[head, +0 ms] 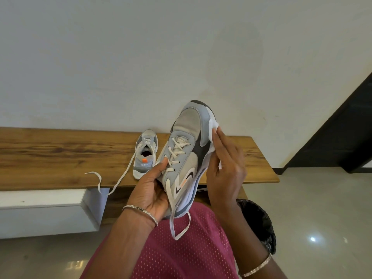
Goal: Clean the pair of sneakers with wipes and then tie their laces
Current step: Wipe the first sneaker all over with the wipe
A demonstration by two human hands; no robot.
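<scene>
Head cam: the sneaker (185, 158) is held up over the lap with its toe pointing away. The left hand (151, 192) grips its heel end with the thumb up on the laces (177, 152), while the right hand (225, 168) holds a white wipe (213, 127) pressed against the sole edge near the toe. The other sneaker (145, 154) sits untied on a wooden bench (60, 158) against a white wall (141, 57), apart from both hands, with glossy floor tiles (312, 208) and a black bin bag (259, 224) down right.

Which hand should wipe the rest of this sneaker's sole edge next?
Right hand: it presses the wipe against the held sneaker's sole edge; the left hand is busy gripping that sneaker.
</scene>
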